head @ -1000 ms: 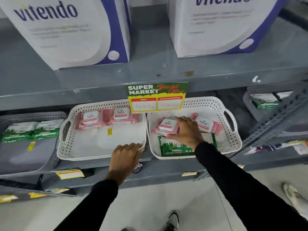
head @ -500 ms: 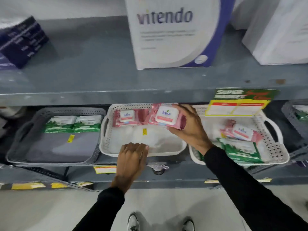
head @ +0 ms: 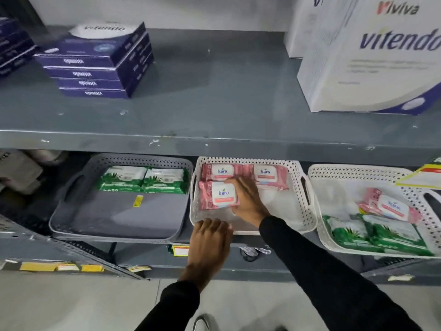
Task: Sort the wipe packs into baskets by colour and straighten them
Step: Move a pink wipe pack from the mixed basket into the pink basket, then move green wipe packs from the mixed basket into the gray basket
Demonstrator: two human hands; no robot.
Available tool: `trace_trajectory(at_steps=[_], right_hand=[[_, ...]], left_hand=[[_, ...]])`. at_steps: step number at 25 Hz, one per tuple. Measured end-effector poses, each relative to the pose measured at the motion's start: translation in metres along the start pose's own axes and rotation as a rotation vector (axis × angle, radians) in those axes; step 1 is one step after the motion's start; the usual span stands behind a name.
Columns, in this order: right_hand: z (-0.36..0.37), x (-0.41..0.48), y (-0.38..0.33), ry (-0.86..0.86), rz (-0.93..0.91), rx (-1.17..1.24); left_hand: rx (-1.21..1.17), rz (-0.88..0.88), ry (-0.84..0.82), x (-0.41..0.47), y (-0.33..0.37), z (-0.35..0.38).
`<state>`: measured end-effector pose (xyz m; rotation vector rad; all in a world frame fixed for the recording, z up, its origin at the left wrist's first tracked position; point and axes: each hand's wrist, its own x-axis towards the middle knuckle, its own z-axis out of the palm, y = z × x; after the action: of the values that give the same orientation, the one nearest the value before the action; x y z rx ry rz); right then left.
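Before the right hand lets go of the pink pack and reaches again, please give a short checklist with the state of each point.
1. Pink pack lies inside the middle white basket: ok.
2. It lies in line with the two pink packs behind it: ok.
3. Right hand has released it: not ok, fingers rest on it.
4. Left hand steadies the basket's front rim: ok.
5. Right white basket sorted: not ok, one pink pack lies with green packs.
6. Grey basket holds only green: ok.
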<state>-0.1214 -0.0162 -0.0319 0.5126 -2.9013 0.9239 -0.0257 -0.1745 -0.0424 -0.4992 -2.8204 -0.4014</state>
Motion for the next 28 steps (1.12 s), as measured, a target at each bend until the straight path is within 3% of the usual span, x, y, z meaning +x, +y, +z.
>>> trace_trajectory(at_steps=[3, 7, 13, 16, 22, 28], right_hand=[[-0.015, -0.01, 0.005, 0.016, -0.001, 0.008], [-0.085, -0.05, 0.036, 0.082, 0.127, 0.121], [-0.187, -0.151, 0.137, -0.093, 0.346, 0.166], [-0.219, -0.188, 0.179, -0.242, 0.415, 0.011], [-0.269, -0.229, 0.24, -0.318, 0.43, -0.143], [-0.263, -0.225, 0.243, -0.174, 0.415, -0.067]], left_hand=[[0.0, -0.006, -0.032, 0.005, 0.008, 0.0], [-0.08, 0.089, -0.076, 0.022, 0.052, 0.009], [-0.131, 0.192, -0.064, 0.045, 0.138, 0.026], [-0.083, 0.158, -0.091, 0.049, 0.165, 0.037], [0.052, 0.061, -0.089, 0.052, 0.201, 0.054], [0.084, 0.012, -0.082, 0.051, 0.206, 0.052]])
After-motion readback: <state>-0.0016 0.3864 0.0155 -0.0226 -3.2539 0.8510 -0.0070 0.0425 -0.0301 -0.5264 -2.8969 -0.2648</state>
